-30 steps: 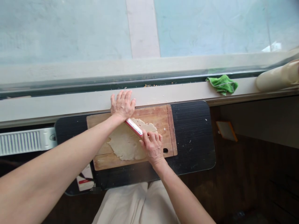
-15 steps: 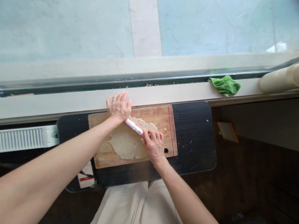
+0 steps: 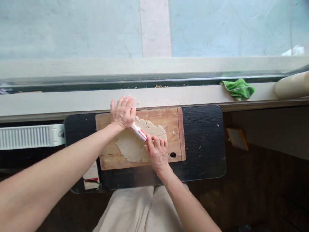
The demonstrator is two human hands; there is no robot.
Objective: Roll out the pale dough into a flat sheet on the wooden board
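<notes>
Printed tube (image 3: 139, 132) on dough (image 3: 132, 149), rolled since earlier, left hand (image 3: 122, 113) flat, fingers outstretched, right hand (image 3: 158, 153) bent over end, grip unclear.

Pers. wears off-white trousers (image 3: 130, 209), plain, loose-looking, w/ soft lengthwise creases & a fold line btwn the legs, while the L forearm (image 3: 62, 170) left of the trousers, R forearm (image 3: 185, 196) over their R edge, L hand (image 3: 122, 112) & R hand (image 3: 158, 153) beyond them are all bare.
</notes>
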